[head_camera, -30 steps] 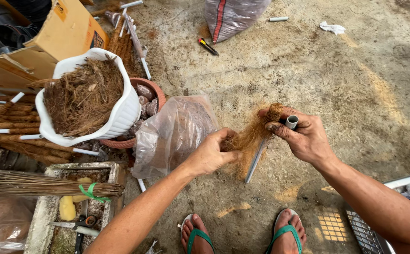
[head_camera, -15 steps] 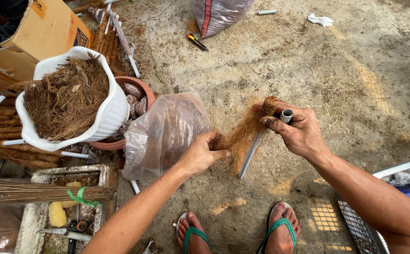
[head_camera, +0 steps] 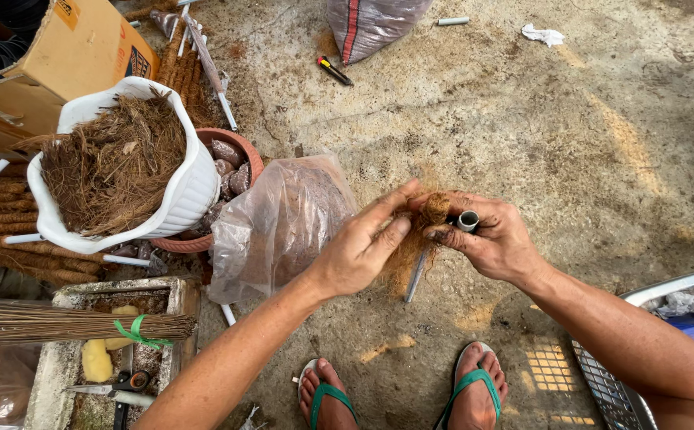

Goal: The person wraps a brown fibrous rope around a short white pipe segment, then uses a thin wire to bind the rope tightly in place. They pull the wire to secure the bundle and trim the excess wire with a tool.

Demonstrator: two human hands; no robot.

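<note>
My right hand (head_camera: 496,240) grips the top end of a thin grey pipe (head_camera: 466,220) that slants down toward the ground. Brown coconut fibre (head_camera: 434,209) is wrapped around the pipe near its top and hangs down in a loose tuft. My left hand (head_camera: 363,247) presses on the fibre from the left, fingers stretched against the tuft and touching the right hand's fingers. Both hands are over the concrete floor, above my feet in green flip-flops (head_camera: 474,390).
A clear plastic bag (head_camera: 275,227) lies just left of the hands. Further left stand a white pot full of brown fibre (head_camera: 116,167), a terracotta pot (head_camera: 235,151), fibre-wrapped poles (head_camera: 12,239), a cardboard box (head_camera: 68,48) and a broom bundle (head_camera: 76,326). A sack (head_camera: 371,24) lies at the top.
My left hand has moved up and right from the lower part of the tuft to the top of the fibre by the pipe's end. The fibre looks more gathered.
</note>
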